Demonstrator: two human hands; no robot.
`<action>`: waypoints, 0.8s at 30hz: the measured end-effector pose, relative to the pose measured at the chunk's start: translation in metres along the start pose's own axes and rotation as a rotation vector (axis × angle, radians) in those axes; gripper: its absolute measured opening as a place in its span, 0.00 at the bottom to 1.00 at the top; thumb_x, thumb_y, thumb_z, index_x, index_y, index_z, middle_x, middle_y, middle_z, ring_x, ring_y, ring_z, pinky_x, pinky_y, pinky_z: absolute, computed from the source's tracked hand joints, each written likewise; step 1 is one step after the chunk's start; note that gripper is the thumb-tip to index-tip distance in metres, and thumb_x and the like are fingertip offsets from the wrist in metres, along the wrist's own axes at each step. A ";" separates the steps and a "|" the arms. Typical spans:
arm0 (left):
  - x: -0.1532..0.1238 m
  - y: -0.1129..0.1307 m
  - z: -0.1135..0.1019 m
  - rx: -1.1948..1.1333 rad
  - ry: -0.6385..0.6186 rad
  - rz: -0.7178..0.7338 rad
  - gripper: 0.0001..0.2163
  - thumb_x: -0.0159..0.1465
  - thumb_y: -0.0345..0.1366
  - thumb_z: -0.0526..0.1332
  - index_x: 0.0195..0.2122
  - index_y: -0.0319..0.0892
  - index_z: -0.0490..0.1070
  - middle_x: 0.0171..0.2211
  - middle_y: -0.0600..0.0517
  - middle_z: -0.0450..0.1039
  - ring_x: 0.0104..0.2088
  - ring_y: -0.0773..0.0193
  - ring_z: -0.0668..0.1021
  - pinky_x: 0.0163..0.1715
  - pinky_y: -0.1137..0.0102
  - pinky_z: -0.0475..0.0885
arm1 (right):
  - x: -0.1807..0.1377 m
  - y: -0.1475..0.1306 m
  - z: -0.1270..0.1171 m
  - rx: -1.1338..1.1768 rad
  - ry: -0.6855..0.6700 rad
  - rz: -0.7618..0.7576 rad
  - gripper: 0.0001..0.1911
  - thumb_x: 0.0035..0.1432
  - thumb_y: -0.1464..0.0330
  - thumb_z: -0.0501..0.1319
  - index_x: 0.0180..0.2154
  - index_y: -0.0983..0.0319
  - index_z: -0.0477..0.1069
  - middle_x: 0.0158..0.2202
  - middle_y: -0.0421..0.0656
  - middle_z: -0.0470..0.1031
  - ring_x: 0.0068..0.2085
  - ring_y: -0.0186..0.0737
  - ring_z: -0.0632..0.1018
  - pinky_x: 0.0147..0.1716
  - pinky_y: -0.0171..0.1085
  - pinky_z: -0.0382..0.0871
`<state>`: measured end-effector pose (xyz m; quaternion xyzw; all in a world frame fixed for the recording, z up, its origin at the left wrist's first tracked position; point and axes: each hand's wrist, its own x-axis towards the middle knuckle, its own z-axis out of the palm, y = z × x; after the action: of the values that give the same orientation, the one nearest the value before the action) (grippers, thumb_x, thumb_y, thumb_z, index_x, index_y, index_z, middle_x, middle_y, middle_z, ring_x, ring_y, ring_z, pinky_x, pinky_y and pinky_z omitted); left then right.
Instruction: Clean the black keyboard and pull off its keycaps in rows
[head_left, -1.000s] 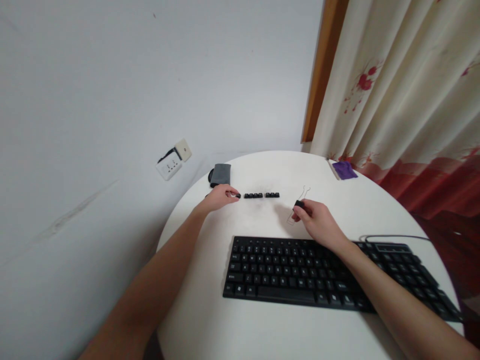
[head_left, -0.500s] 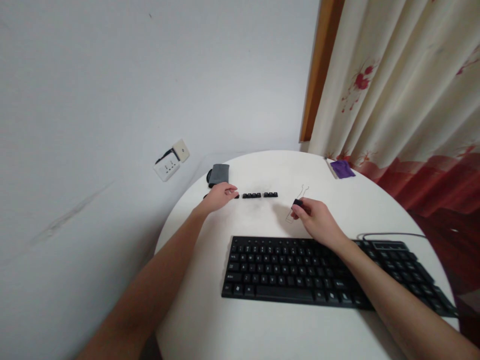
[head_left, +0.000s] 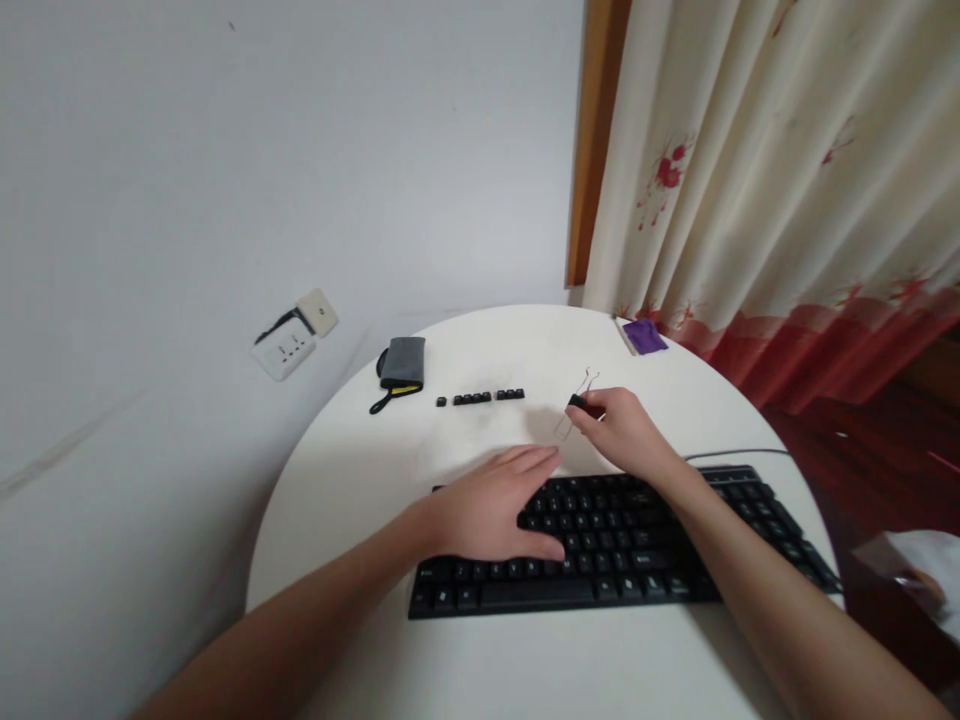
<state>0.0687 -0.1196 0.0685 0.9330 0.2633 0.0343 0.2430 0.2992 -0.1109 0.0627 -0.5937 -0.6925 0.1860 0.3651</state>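
Keycaps [head_left: 480,397], pouch [head_left: 403,362] beyond keyboard [head_left: 637,560]; wire puller [head_left: 576,402] nearer

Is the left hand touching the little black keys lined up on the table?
No, the left hand lies flat on the keyboard, apart from the loose keycaps.

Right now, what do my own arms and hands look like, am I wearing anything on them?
The left hand and the right hand are bare: no gloves, and no ring, watch or bracelet that I can make out. No sleeve shows on either arm as far as the picture's lower edge.
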 end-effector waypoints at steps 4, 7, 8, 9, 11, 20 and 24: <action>-0.001 0.013 0.021 0.056 -0.083 0.031 0.52 0.53 0.61 0.65 0.71 0.43 0.42 0.70 0.37 0.48 0.69 0.41 0.55 0.66 0.51 0.52 | 0.000 0.000 0.002 -0.013 0.050 0.044 0.16 0.59 0.63 0.58 0.21 0.61 0.68 0.20 0.42 0.73 0.24 0.38 0.72 0.27 0.36 0.60; 0.001 0.013 0.029 0.082 -0.075 -0.004 0.54 0.50 0.61 0.66 0.71 0.43 0.43 0.68 0.35 0.53 0.67 0.38 0.58 0.65 0.48 0.53 | 0.000 0.000 0.003 -0.009 0.071 0.055 0.16 0.59 0.63 0.59 0.21 0.61 0.68 0.20 0.41 0.73 0.24 0.38 0.72 0.27 0.36 0.60; 0.001 0.012 0.031 0.087 -0.070 -0.021 0.54 0.48 0.61 0.66 0.71 0.43 0.43 0.67 0.35 0.54 0.66 0.37 0.59 0.64 0.47 0.53 | 0.000 0.001 0.003 0.000 0.073 0.053 0.16 0.59 0.63 0.59 0.21 0.61 0.69 0.20 0.42 0.74 0.25 0.38 0.73 0.27 0.36 0.61; 0.001 0.011 0.031 0.092 -0.068 -0.035 0.55 0.47 0.61 0.67 0.70 0.43 0.44 0.67 0.35 0.55 0.66 0.36 0.59 0.64 0.47 0.54 | 0.000 0.001 0.003 0.013 0.074 0.049 0.15 0.59 0.63 0.59 0.22 0.61 0.69 0.21 0.42 0.74 0.25 0.39 0.73 0.27 0.36 0.61; -0.002 0.009 0.030 0.105 -0.068 -0.054 0.56 0.46 0.60 0.67 0.70 0.42 0.45 0.67 0.34 0.55 0.65 0.34 0.60 0.63 0.48 0.54 | 0.001 0.003 0.004 0.048 0.068 0.045 0.15 0.60 0.63 0.58 0.23 0.62 0.71 0.23 0.43 0.76 0.26 0.39 0.74 0.28 0.36 0.63; -0.018 -0.010 0.000 0.107 -0.104 -0.133 0.55 0.42 0.64 0.68 0.67 0.39 0.55 0.64 0.33 0.59 0.63 0.35 0.63 0.61 0.51 0.58 | -0.008 -0.013 -0.004 0.243 -0.258 -0.116 0.09 0.62 0.65 0.58 0.33 0.62 0.75 0.28 0.42 0.78 0.31 0.39 0.77 0.34 0.37 0.69; -0.004 -0.021 -0.004 0.011 0.020 -0.179 0.28 0.58 0.57 0.62 0.56 0.46 0.71 0.52 0.43 0.73 0.53 0.46 0.74 0.53 0.59 0.67 | -0.013 -0.019 0.001 0.238 -0.343 -0.159 0.08 0.62 0.67 0.58 0.34 0.61 0.75 0.30 0.41 0.78 0.32 0.38 0.76 0.34 0.36 0.68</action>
<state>0.0544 -0.1040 0.0621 0.9066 0.3484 0.0205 0.2373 0.2858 -0.1274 0.0722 -0.4493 -0.7624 0.3355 0.3229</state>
